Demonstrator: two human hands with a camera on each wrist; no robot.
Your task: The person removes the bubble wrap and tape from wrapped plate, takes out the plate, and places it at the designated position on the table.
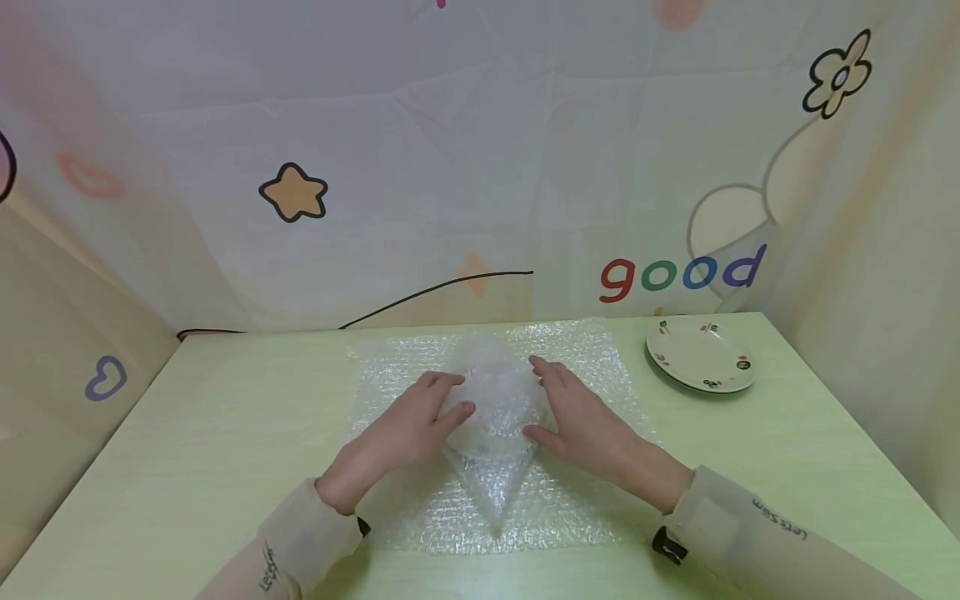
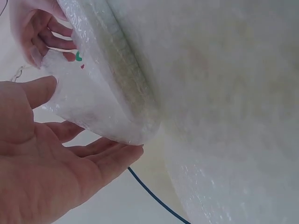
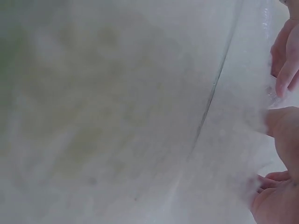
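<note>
A clear bubble wrap sheet (image 1: 405,517) lies flat on the table, one corner pointing toward me. On its middle sits a rounded bundle (image 1: 495,408) with bubble wrap folded over it; the layers hide what is inside. My left hand (image 1: 412,421) touches the bundle's left side, thumb nearer me and fingers spread apart. At the right side rests my right hand (image 1: 585,421), its fingers fairly straight along the edge. In the left wrist view, the left fingers (image 2: 114,156) lie extended along the edge of the wrap. Blurred plastic fills most of the right wrist view.
Several stacked white plates (image 1: 697,354) with small floral marks stand at the back right of the pale green table (image 1: 225,417). Behind the table's far edge hangs a printed curtain (image 1: 450,167); side curtains flank it.
</note>
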